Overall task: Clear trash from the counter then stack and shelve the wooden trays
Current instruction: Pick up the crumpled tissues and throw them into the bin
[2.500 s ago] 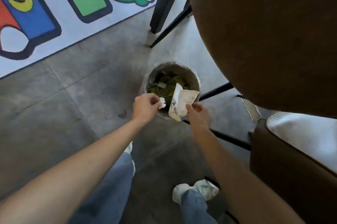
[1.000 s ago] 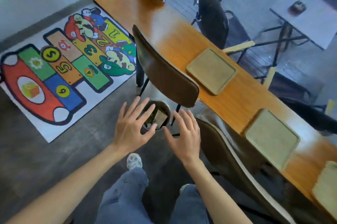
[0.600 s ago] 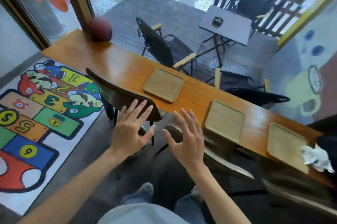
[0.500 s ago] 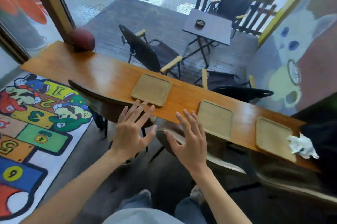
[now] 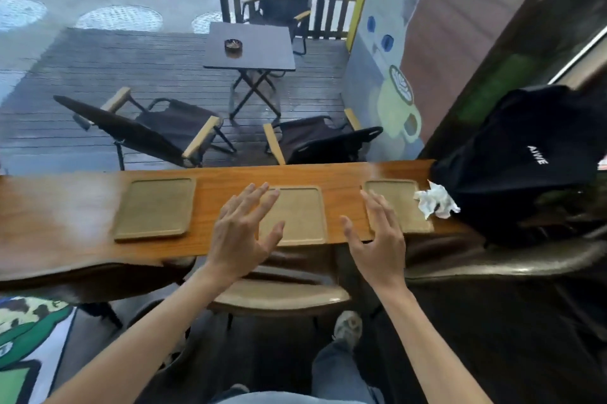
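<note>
Three flat wooden trays lie in a row on the long wooden counter (image 5: 59,226): a left tray (image 5: 154,208), a middle tray (image 5: 300,216) and a right tray (image 5: 399,206). A crumpled white tissue (image 5: 435,199) rests on the right tray's far right corner. My left hand (image 5: 244,231) hovers with fingers spread over the middle tray's left edge, holding nothing. My right hand (image 5: 377,237) is also spread and empty, over the near left part of the right tray.
A black bag (image 5: 519,160) sits at the counter's right end, close to the tissue. Brown chairs (image 5: 279,295) are tucked under the counter's near edge. A colourful floor mat (image 5: 23,338) lies at lower left. Behind the counter is a window onto a deck with chairs.
I dropped a paper wrapper and a tissue into the floor bin, then turned up and right to the counter. Both empty hands now hover over the trays.
</note>
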